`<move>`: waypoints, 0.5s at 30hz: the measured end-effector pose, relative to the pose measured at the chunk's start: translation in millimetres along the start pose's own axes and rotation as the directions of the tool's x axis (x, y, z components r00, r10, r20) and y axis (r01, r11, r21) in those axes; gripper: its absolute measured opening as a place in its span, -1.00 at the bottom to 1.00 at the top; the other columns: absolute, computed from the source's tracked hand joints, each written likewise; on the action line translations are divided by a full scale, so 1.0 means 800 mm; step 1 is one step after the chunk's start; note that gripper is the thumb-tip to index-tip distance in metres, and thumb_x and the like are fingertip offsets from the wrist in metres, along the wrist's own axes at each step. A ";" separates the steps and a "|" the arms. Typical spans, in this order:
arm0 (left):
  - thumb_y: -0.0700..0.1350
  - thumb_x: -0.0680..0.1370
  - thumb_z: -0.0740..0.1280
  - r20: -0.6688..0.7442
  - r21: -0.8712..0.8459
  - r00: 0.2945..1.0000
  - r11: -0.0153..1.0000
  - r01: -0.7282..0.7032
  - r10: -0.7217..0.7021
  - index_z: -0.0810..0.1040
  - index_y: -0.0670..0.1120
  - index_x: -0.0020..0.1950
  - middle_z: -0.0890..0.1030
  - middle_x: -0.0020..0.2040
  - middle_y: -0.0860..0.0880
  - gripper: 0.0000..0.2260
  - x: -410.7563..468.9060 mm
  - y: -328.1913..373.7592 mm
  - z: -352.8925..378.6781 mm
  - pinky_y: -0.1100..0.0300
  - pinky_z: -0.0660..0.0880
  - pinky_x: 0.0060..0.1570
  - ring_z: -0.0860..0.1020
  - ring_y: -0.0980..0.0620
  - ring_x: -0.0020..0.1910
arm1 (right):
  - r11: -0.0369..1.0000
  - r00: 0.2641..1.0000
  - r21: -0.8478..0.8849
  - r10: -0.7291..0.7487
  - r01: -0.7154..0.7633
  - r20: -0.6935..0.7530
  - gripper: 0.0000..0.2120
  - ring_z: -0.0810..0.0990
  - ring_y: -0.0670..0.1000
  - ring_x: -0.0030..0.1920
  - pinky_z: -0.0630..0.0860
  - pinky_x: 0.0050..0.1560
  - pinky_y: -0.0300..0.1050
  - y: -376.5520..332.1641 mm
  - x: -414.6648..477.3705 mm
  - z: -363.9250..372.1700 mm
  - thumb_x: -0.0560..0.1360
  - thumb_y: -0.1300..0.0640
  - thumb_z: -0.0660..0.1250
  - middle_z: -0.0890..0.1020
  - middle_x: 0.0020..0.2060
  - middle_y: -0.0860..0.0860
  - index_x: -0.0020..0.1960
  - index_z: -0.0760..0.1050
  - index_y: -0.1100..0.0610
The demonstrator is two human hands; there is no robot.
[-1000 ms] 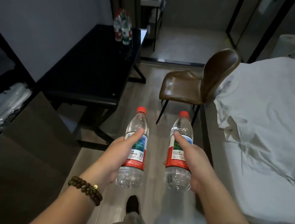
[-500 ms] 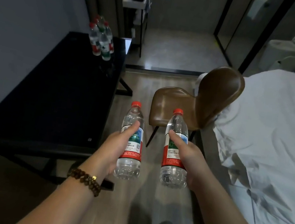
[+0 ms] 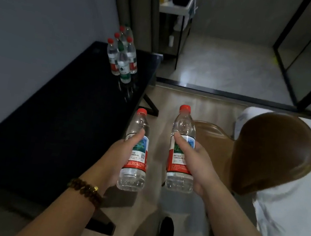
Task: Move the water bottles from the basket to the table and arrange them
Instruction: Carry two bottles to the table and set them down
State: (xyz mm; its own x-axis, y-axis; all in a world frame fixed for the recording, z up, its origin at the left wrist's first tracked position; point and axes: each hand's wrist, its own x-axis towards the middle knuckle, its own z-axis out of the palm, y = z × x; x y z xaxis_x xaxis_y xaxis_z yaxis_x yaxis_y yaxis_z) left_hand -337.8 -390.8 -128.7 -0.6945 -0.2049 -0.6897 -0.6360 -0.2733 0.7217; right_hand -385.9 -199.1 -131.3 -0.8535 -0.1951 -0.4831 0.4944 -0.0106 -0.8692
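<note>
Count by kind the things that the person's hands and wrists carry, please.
Water bottles: 2, the left bottle in the left hand, the right bottle in the right hand.
Bead bracelet: 1, on the left wrist.
Total: 3.

Water bottles [image 3: 132, 176] in left hand [image 3: 118, 157], right hand [image 3: 201, 164]

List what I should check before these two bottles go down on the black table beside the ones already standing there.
1. Grip: the left hand holds the left bottle around its label: ok.
2. Grip: the right hand holds the right bottle around its label: ok.
3. Red caps on both held bottles: ok.
4. The standing bottles are upright, clustered at the table's far end: ok.
5. Bare surface on the black table in front of that cluster: ok.
6. Basket emptied: cannot tell, it is not in view.
</note>
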 end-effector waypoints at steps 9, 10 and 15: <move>0.24 0.48 0.48 -0.171 -0.175 0.985 0.984 -0.019 -0.012 0.61 -0.15 0.21 0.71 -0.11 -0.22 -0.48 0.086 0.098 -0.012 0.01 0.66 -0.20 0.68 -0.14 -0.28 | 0.991 0.987 -0.134 0.002 0.019 0.160 -0.61 0.77 0.14 -0.14 0.68 0.07 0.21 -0.075 0.150 0.052 0.51 -0.25 0.45 0.76 -0.15 0.10 0.13 0.62 0.03; 0.23 0.48 0.48 -0.181 -0.191 0.984 0.981 -0.027 -0.008 0.60 -0.14 0.20 0.71 -0.11 -0.22 -0.49 0.097 0.104 -0.019 -0.02 0.66 -0.16 0.68 -0.14 -0.26 | 0.989 0.984 -0.146 0.003 0.023 0.176 -0.63 0.77 0.15 -0.14 0.68 0.08 0.23 -0.079 0.164 0.062 0.51 -0.24 0.45 0.76 -0.15 0.11 0.11 0.62 0.02; 0.26 0.43 0.52 -0.203 -0.262 0.979 0.962 -0.077 0.023 0.60 -0.11 0.23 0.72 -0.08 -0.22 -0.44 0.150 0.137 -0.066 -0.06 0.63 -0.09 0.69 -0.16 -0.22 | 0.975 0.979 -0.219 0.010 0.036 0.206 -0.64 0.77 0.15 -0.11 0.67 0.08 0.25 -0.100 0.238 0.122 0.46 -0.28 0.47 0.76 -0.15 0.09 0.06 0.63 -0.03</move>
State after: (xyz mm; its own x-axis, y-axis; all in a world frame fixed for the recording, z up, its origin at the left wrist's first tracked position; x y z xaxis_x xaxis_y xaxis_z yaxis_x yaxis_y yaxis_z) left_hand -472.8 -494.9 -135.6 -0.6262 -0.3973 -0.6708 -0.4706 -0.4934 0.7315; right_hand -571.8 -331.0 -143.8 -0.7962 -0.3930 -0.4600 0.4155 0.1974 -0.8879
